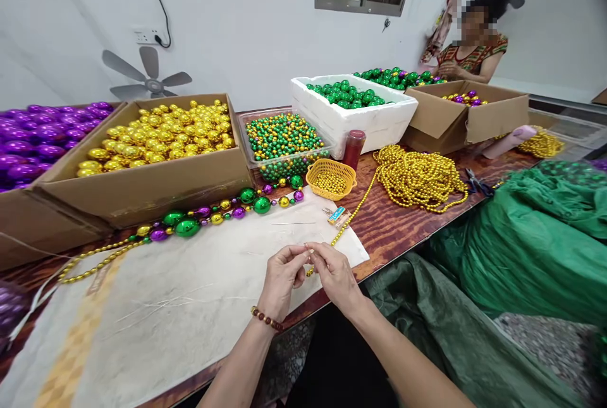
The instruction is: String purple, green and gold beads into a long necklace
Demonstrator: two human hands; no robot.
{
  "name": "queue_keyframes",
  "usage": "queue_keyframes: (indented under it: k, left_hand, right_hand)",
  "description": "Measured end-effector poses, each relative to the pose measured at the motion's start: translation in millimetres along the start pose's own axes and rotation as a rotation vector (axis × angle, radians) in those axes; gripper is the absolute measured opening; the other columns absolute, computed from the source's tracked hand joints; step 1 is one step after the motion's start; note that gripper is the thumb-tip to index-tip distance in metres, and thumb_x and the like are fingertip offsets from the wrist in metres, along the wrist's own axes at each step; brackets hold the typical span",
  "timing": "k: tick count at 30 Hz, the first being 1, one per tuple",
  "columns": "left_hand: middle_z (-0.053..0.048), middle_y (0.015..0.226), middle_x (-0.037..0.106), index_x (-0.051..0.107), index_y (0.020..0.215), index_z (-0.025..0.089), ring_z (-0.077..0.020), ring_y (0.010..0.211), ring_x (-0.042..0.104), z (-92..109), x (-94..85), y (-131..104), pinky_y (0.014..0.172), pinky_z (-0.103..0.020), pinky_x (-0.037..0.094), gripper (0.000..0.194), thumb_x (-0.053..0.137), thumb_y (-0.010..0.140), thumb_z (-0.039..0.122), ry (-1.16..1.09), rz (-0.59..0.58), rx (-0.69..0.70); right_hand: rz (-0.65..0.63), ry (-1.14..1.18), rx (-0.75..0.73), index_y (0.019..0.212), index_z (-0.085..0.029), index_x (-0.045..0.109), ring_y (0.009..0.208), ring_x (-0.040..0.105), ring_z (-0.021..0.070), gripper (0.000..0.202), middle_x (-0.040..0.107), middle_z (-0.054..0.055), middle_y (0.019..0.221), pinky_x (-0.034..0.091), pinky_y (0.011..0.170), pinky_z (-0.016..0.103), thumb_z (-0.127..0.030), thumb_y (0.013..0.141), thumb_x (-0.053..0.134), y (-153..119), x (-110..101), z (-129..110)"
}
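While the left hand (281,274) and right hand (336,271) apparently pinch the gold bead strand (336,239), I judge fine fingertip work underway; the next move calls for steady pressure.

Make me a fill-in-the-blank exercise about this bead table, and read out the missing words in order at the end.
1. Of the left hand and the right hand, only the ____ one has a bracelet at its wrist.
2. The balls in the white box are coloured ____.
3. In the picture, the heap of gold beads lies to the ____ of the yellow basket.
4. The cardboard box at the far left holds balls coloured ____.

Missing words: left; green; right; purple.
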State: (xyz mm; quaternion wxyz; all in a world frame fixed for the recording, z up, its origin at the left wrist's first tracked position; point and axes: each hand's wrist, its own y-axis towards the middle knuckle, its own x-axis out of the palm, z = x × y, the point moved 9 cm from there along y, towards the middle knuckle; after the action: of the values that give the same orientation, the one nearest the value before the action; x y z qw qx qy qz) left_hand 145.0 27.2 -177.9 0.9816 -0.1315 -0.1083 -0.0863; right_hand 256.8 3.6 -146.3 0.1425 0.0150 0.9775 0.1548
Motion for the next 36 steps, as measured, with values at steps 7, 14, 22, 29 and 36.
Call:
queue_keyframes:
  k: [7,14,22,29,36]
  left_hand:
    - [0.003,0.054,0.052,0.062,0.071,0.012,-0.0015,0.038,0.033,-5.0,-7.0,9.0,0.037,-0.016,0.019,0.024,0.073,0.067,0.033,0.087,0.064,0.008]
    - [0.005,0.047,0.047,0.061,0.066,0.013,-0.0033,0.038,0.034,-6.5,-11.3,9.8,0.037,-0.016,0.019,0.018,0.07,0.068,0.029,0.11,0.085,0.003]
    - [0.004,0.058,0.051,0.06,0.074,0.014,-0.0031,0.042,0.036,-3.9,-10.8,3.5,0.039,-0.016,0.019,0.022,0.067,0.074,0.035,0.004,0.044,0.042]
    - [0.003,0.066,0.054,0.06,0.079,0.014,-0.0032,0.047,0.039,1.2,-12.6,1.2,0.042,-0.016,0.021,0.021,0.067,0.077,0.035,-0.034,0.014,0.079]
    - [0.003,0.06,0.052,0.061,0.08,0.016,-0.0048,0.047,0.038,11.5,-14.9,-1.2,0.042,-0.017,0.022,0.02,0.064,0.08,0.036,0.027,-0.031,0.151]
  right_hand:
    - [-0.137,-0.303,-0.072,0.112,-0.019,0.058,0.091,0.058,0.0215,0.025,0.063,0.009,0.099,0.041,0.078,0.032,-0.014,0.095,0.039,2.7,8.6,-9.5]
    - [-0.192,-0.404,-0.079,0.1,-0.02,0.056,0.086,0.06,0.0208,0.017,0.064,0.007,0.091,0.04,0.071,0.029,-0.014,0.093,0.042,8.0,14.0,-7.1]
    - [-0.11,-0.266,-0.016,0.099,-0.021,0.056,0.077,0.06,0.0153,0.01,0.063,0.001,0.085,0.042,0.068,0.024,-0.02,0.095,0.047,11.6,6.9,-3.2]
    - [-0.088,-0.156,0.056,0.082,-0.02,0.057,0.068,0.056,0.0127,0.018,0.057,-0.001,0.076,0.04,0.062,0.023,-0.025,0.096,0.046,15.2,1.3,0.7]
    - [-0.18,-0.041,0.115,0.084,-0.019,0.057,0.052,0.052,0.0087,0.017,0.054,-0.005,0.062,0.038,0.052,0.019,-0.023,0.095,0.044,15.4,8.5,4.1]
